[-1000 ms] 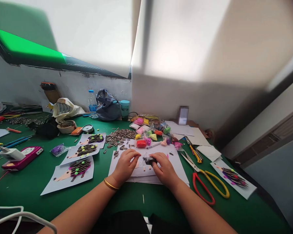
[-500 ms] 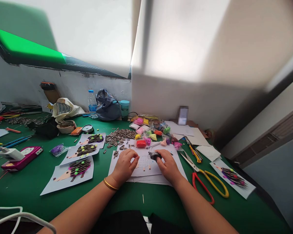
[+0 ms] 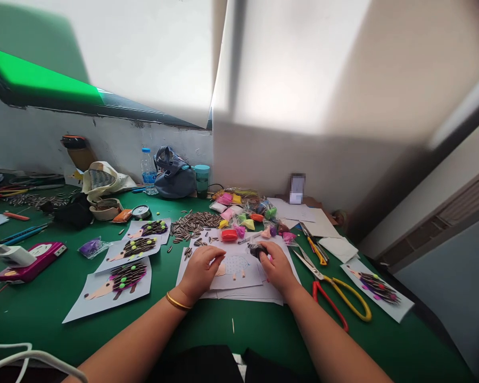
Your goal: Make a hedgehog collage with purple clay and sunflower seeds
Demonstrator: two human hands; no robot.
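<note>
In my right hand (image 3: 277, 266) is a packet of black clay (image 3: 256, 249) in clear plastic, above the right side of the paper. My left hand (image 3: 201, 268) has its thumb and forefinger pinched together over the left side of the sheet; whatever may be between the fingertips is too small to make out. Between the hands lies a hedgehog drawing (image 3: 237, 266) with a blue dotted body, small feet and a peach-coloured face partly behind my left fingers. A red clay packet (image 3: 229, 235) and a heap of striped sunflower seeds (image 3: 195, 223) lie just beyond.
Finished seed hedgehog pictures (image 3: 130, 274) lie on the left, another hedgehog picture (image 3: 377, 287) on the right. Large scissors (image 3: 323, 277) with red and yellow handles are beside my right forearm. Several clay bags (image 3: 247, 213) are piled at the back. A pink power strip (image 3: 35, 260) sits far left.
My right hand has moved slightly up and right with the black clay, uncovering more of the drawing. My left hand stays pinched, nearly in place. The view has shifted slightly.
</note>
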